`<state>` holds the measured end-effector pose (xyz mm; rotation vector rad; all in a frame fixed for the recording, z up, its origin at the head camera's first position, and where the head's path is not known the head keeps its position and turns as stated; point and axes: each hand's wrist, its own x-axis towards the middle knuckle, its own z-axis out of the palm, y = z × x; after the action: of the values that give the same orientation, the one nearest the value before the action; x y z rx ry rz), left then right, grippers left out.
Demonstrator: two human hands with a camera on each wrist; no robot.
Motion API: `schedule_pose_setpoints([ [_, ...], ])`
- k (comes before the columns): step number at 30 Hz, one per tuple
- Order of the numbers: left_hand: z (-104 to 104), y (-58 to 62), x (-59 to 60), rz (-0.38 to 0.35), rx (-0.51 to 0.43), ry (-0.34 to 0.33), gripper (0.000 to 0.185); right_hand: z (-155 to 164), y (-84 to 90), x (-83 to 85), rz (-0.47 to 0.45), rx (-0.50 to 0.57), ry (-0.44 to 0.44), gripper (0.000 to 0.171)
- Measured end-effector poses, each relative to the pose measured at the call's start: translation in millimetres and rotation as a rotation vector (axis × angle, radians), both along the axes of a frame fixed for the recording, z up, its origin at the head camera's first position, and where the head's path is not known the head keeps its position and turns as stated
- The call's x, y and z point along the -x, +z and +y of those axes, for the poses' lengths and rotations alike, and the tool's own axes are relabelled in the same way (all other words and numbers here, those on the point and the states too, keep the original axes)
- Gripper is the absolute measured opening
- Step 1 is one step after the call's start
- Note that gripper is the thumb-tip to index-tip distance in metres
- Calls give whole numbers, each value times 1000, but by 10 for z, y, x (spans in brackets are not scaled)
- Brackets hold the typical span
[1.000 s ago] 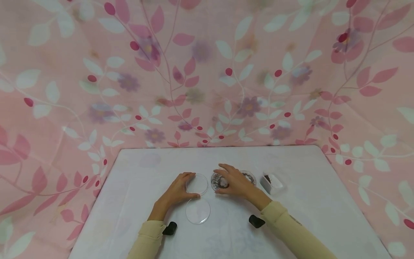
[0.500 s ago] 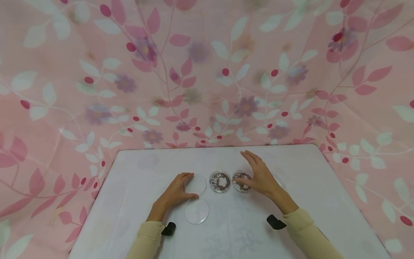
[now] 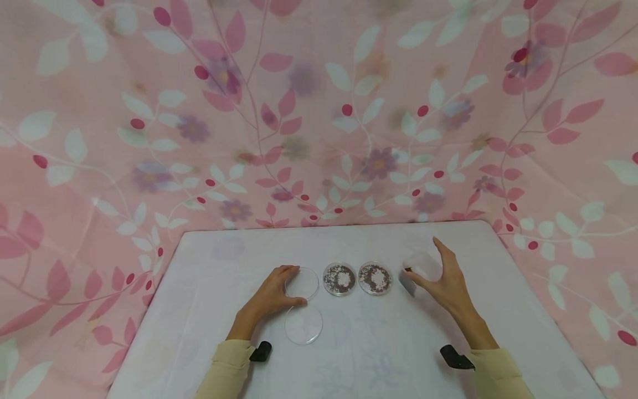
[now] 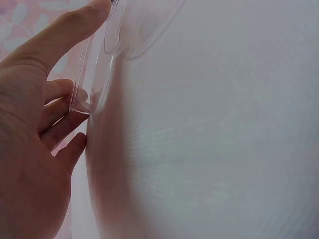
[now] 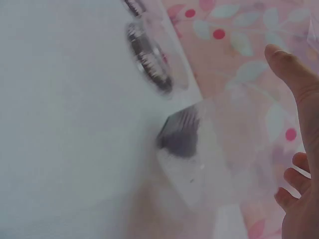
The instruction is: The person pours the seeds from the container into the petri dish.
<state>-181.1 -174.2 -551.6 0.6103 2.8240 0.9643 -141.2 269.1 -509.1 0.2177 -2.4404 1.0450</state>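
White table | left hand pinches clear empty dish | right hand spread beside clear box

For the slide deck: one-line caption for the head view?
Left hand grips an empty petri dish; right hand spread open beside a clear container.

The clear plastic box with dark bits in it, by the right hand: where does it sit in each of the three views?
Head view: the clear box sits right of centre on the white table, just left of the open right hand.
Left wrist view: not in it.
Right wrist view: the box is blurred, at centre right, left of the right hand.
Shared landmark: the speckled dishes beside it.
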Motion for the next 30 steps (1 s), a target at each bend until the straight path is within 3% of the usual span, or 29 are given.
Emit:
schedule_pose_setpoints([
  [10, 5, 1, 7, -5, -1, 2, 94, 129, -370, -175, -257, 118, -52, 115],
  [18, 2, -3, 15, -11, 4, 7, 94, 119, -465, -186, -396, 165, -85, 119],
  [24, 4, -5, 14, -22, 4, 13, 94, 103, -476, -201, -457, 215, -100, 116],
  [30, 8, -10, 5, -25, 9, 14, 94, 80, -481, -221, -455, 241, -102, 111],
])
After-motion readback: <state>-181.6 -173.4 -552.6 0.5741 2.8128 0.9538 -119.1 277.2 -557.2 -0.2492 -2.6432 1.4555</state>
